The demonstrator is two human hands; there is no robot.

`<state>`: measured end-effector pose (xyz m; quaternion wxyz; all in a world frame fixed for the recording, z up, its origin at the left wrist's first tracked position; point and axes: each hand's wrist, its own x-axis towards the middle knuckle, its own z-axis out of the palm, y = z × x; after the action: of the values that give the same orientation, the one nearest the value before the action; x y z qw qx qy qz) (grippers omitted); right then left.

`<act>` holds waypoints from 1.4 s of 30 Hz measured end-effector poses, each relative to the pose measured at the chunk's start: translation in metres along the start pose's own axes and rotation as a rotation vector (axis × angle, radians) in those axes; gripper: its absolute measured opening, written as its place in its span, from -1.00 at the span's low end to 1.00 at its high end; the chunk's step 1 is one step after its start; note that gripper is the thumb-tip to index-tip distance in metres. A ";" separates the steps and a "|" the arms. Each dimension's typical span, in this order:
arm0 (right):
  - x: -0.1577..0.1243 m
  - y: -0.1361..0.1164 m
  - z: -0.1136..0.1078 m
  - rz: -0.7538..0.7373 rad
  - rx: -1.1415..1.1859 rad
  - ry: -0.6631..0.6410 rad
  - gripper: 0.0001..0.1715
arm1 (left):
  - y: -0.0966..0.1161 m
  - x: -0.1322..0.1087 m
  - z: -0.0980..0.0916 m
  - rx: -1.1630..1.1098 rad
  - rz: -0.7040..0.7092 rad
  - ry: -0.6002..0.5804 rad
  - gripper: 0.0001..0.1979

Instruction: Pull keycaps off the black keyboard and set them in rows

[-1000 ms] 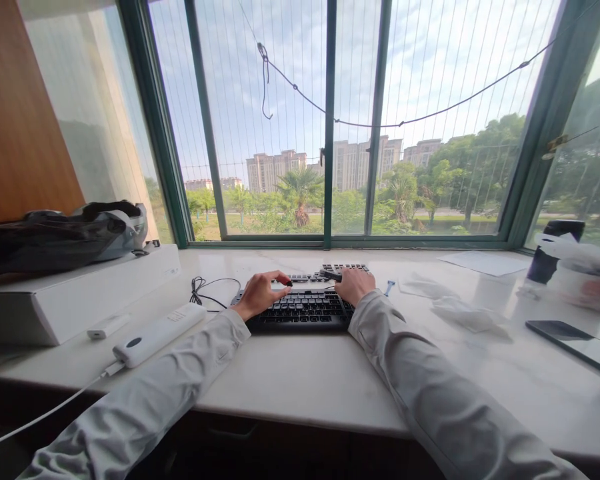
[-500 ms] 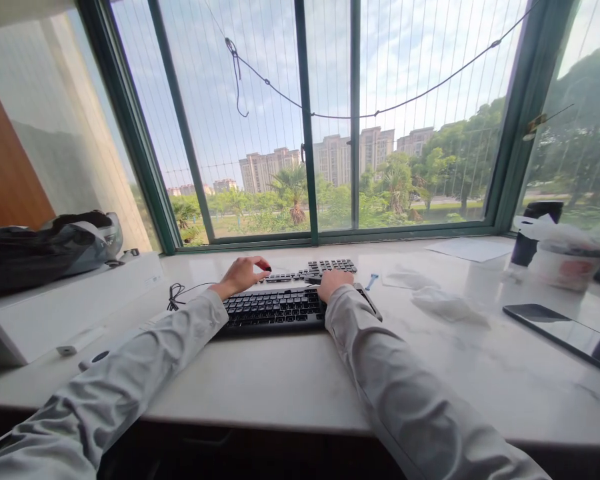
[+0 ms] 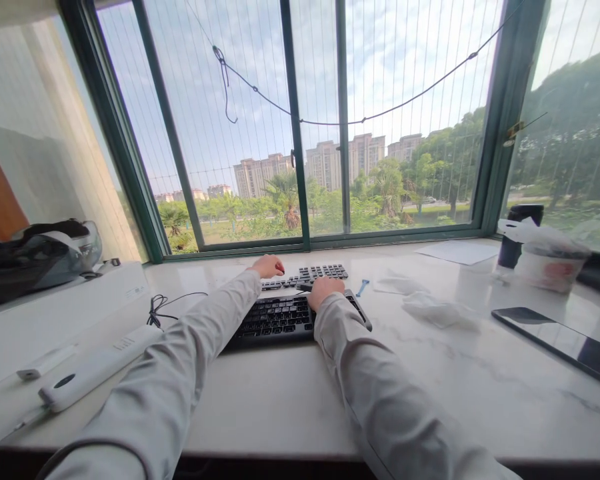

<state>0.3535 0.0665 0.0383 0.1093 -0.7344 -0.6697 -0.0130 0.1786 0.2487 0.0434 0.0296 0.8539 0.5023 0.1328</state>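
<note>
Reaching over the far left corner of the keyboard (image 3: 275, 319), the left hand (image 3: 267, 267) rests on the counter (image 3: 290, 393) with its fingertips bunched. A red speck shows at the fingertips, but I cannot tell whether they pinch anything. The right hand (image 3: 325, 291) sits on the keyboard's back edge, right of centre, clenched over a small dark piece (image 3: 303, 287) whose end juts out to the left.

The keyboard's long axis runs left to right across the person. Just behind it lies a key strip (image 3: 321, 272), parallel to it and between the two hands, nearer the right hand.

The counter is pale polished stone running under a wide green-framed window (image 3: 300, 133). To the left lie a coiled cable (image 3: 160, 308), a white bar (image 3: 97, 365), a white box (image 3: 70, 303) and a dark bag (image 3: 27, 260). To the right are a crumpled tissue (image 3: 437, 310), a phone (image 3: 555, 337) and a cup (image 3: 547, 270).
</note>
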 end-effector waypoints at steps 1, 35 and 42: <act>0.000 0.000 0.000 0.009 -0.013 -0.004 -0.65 | -0.001 0.004 0.004 -0.003 -0.002 -0.014 -0.80; -0.002 -0.003 -0.003 0.046 -0.057 -0.032 -0.61 | 0.004 0.008 0.023 -0.024 -0.209 -0.057 -0.72; -0.001 -0.003 -0.003 0.051 -0.056 -0.047 -0.60 | 0.007 0.004 0.020 -0.012 -0.233 -0.040 -0.73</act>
<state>0.3504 0.0653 0.0411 0.0733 -0.7541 -0.6525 -0.0117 0.1913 0.2503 0.0265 0.0600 0.7920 0.5967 0.1146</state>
